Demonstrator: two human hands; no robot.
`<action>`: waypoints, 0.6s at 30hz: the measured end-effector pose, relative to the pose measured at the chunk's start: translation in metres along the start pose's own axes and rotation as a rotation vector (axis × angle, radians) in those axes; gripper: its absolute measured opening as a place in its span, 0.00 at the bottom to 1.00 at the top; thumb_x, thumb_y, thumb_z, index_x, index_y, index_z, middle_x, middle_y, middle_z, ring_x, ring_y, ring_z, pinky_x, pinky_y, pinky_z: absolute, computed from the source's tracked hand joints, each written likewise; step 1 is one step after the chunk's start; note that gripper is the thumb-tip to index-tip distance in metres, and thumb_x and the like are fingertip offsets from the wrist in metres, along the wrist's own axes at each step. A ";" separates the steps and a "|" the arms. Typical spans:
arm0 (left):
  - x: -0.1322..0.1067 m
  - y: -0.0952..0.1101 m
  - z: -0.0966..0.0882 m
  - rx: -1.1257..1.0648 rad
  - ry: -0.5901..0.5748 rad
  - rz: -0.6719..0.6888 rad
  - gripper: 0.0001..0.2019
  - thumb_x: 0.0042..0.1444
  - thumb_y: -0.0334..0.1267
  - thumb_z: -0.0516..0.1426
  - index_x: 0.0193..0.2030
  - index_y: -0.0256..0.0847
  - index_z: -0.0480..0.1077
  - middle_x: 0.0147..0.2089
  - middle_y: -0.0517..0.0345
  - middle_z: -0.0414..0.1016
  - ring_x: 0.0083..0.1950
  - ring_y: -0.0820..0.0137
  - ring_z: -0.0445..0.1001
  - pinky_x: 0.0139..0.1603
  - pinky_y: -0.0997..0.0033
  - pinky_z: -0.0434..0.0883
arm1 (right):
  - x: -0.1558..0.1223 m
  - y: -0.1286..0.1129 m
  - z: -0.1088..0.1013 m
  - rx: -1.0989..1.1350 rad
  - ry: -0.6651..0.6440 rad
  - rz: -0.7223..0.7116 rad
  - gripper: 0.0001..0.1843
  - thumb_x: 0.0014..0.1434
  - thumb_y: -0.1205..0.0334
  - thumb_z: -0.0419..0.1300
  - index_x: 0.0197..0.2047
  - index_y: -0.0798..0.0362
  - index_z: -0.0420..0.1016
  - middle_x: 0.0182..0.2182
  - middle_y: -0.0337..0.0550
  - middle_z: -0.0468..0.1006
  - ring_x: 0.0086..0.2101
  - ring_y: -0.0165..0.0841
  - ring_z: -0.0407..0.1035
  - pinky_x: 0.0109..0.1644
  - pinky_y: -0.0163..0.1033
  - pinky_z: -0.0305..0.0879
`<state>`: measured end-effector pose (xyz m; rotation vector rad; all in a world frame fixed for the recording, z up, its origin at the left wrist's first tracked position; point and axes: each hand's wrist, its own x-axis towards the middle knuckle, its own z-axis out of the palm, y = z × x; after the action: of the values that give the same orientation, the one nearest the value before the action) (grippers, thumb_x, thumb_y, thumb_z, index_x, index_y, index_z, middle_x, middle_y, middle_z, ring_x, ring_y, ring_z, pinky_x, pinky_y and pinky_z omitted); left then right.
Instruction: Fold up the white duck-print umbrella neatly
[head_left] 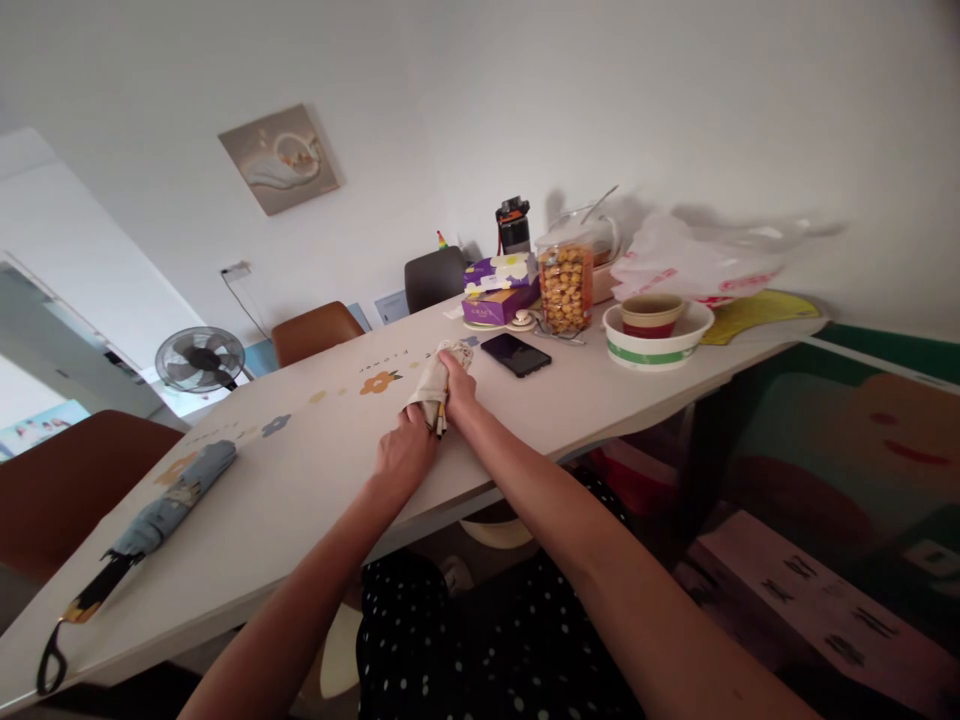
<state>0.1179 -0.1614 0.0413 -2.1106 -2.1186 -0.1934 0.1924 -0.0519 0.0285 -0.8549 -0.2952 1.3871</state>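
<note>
A beige folding umbrella point(430, 388), its fabric gathered round it and dark rib ends showing at the near end, lies at the table's front edge. My right hand point(460, 388) wraps round its right side, thumb on top of the fabric. At its near end my left hand point(407, 447) is closed, fingers against the fabric and partly hidden. A dark phone point(517, 355) lies flat just beyond my right hand. Off to the left rests a second, blue-grey umbrella point(176, 500), furled, with a black strap at its handle end.
Purple tissue packs point(501, 303), a clear jar of round snacks point(566, 288), a black bottle point(514, 228) and a white bowl point(654, 350) with a paper cup point(651, 314) stand at the back right. A plastic bag point(686, 260) lies behind them. Brown chairs point(315, 332) and a fan point(199, 358) are beyond the table point(315, 480).
</note>
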 end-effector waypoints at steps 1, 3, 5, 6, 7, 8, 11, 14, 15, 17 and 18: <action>0.000 -0.005 0.000 -0.088 -0.005 0.004 0.19 0.60 0.43 0.45 0.54 0.34 0.58 0.48 0.37 0.69 0.43 0.53 0.74 0.40 0.57 0.68 | -0.001 -0.001 0.001 0.009 -0.005 -0.001 0.19 0.43 0.52 0.64 0.35 0.55 0.70 0.37 0.48 0.76 0.36 0.37 0.71 0.34 0.36 0.69; 0.000 -0.015 0.001 -0.298 0.029 0.014 0.22 0.60 0.49 0.44 0.57 0.39 0.57 0.47 0.42 0.71 0.45 0.55 0.73 0.43 0.57 0.67 | -0.002 -0.002 0.001 0.023 -0.019 0.003 0.20 0.44 0.53 0.64 0.36 0.57 0.70 0.38 0.50 0.76 0.37 0.37 0.71 0.34 0.36 0.70; 0.002 -0.024 0.004 -0.502 0.095 0.001 0.22 0.60 0.48 0.44 0.58 0.42 0.57 0.47 0.46 0.72 0.46 0.60 0.72 0.45 0.61 0.67 | -0.002 -0.002 0.001 0.036 -0.036 0.004 0.22 0.43 0.53 0.65 0.38 0.59 0.70 0.38 0.51 0.76 0.36 0.36 0.72 0.34 0.37 0.70; 0.003 -0.028 0.006 -0.578 0.132 -0.011 0.22 0.60 0.47 0.46 0.58 0.43 0.58 0.48 0.47 0.72 0.47 0.62 0.72 0.47 0.62 0.67 | -0.001 -0.002 0.001 0.040 -0.044 -0.001 0.23 0.44 0.53 0.65 0.39 0.60 0.70 0.38 0.50 0.76 0.36 0.36 0.72 0.34 0.37 0.70; 0.004 -0.030 0.008 -0.636 0.171 -0.022 0.21 0.59 0.45 0.47 0.58 0.43 0.59 0.50 0.48 0.71 0.48 0.63 0.71 0.48 0.64 0.66 | -0.001 -0.002 0.001 0.046 -0.048 -0.008 0.23 0.44 0.53 0.65 0.40 0.60 0.70 0.38 0.50 0.76 0.36 0.36 0.72 0.34 0.37 0.70; 0.006 -0.031 0.009 -0.678 0.208 -0.028 0.21 0.58 0.43 0.48 0.57 0.42 0.61 0.52 0.49 0.70 0.50 0.65 0.70 0.50 0.65 0.65 | -0.002 -0.003 0.001 0.050 -0.045 -0.016 0.23 0.44 0.54 0.65 0.40 0.60 0.70 0.38 0.50 0.76 0.36 0.36 0.72 0.34 0.37 0.70; 0.008 -0.030 0.005 -0.784 0.265 -0.038 0.20 0.56 0.39 0.49 0.56 0.40 0.63 0.55 0.50 0.68 0.54 0.66 0.67 0.53 0.68 0.64 | -0.004 -0.005 0.000 0.051 0.001 -0.019 0.21 0.42 0.54 0.66 0.37 0.59 0.71 0.38 0.49 0.76 0.35 0.35 0.71 0.35 0.35 0.70; 0.009 -0.027 -0.004 -0.893 0.132 -0.089 0.18 0.54 0.42 0.51 0.48 0.36 0.69 0.46 0.49 0.74 0.47 0.66 0.71 0.43 0.70 0.68 | -0.005 -0.007 0.001 0.052 0.038 -0.011 0.20 0.42 0.53 0.67 0.34 0.59 0.71 0.35 0.49 0.76 0.34 0.35 0.71 0.34 0.35 0.70; 0.009 -0.027 -0.007 -0.928 0.033 -0.121 0.18 0.53 0.45 0.52 0.44 0.34 0.70 0.40 0.49 0.75 0.41 0.66 0.73 0.37 0.71 0.68 | -0.005 -0.007 0.001 0.063 0.043 -0.012 0.20 0.42 0.54 0.67 0.34 0.59 0.71 0.34 0.48 0.76 0.34 0.35 0.71 0.34 0.35 0.70; 0.008 -0.030 -0.012 -1.022 -0.199 -0.187 0.19 0.50 0.50 0.54 0.36 0.31 0.69 0.30 0.50 0.73 0.31 0.67 0.73 0.27 0.72 0.67 | -0.002 -0.005 0.001 0.108 0.019 -0.030 0.19 0.42 0.54 0.66 0.35 0.58 0.71 0.31 0.45 0.76 0.32 0.34 0.71 0.33 0.36 0.70; 0.008 -0.033 -0.014 -1.079 -0.318 -0.206 0.20 0.49 0.51 0.55 0.35 0.32 0.68 0.29 0.51 0.72 0.28 0.68 0.72 0.24 0.73 0.66 | 0.000 -0.004 0.000 0.137 -0.020 -0.052 0.19 0.43 0.54 0.65 0.35 0.58 0.71 0.29 0.44 0.75 0.31 0.34 0.71 0.33 0.36 0.70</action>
<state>0.0849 -0.1564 0.0570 -2.4860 -2.7946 -1.3794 0.1948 -0.0519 0.0314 -0.7157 -0.2336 1.3520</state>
